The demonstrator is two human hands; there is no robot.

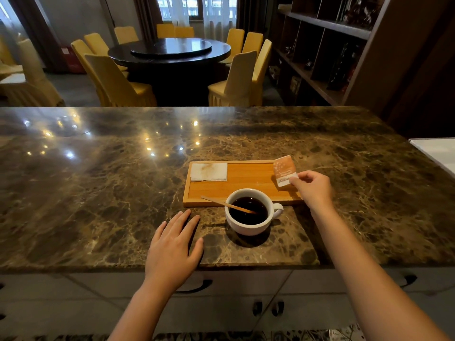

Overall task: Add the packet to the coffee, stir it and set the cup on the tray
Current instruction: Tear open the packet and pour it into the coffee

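Observation:
A white cup point(248, 223) of dark coffee stands on the marble counter, just in front of the wooden tray point(246, 180), its handle pointing right. A thin wooden stirrer point(226, 205) leans in the cup, its free end sticking out to the left over the tray's front edge. My right hand point(312, 188) pinches the lower corner of an orange and white packet point(284, 169) at the tray's right end. My left hand point(174, 247) lies flat on the counter to the left of the cup, fingers spread, holding nothing.
A stained white napkin point(209, 171) lies on the tray's left end. The counter's front edge point(221, 267) runs just below my left hand. A white surface point(435, 153) meets the counter at the far right. Beyond the counter stand a round dining table and yellow chairs.

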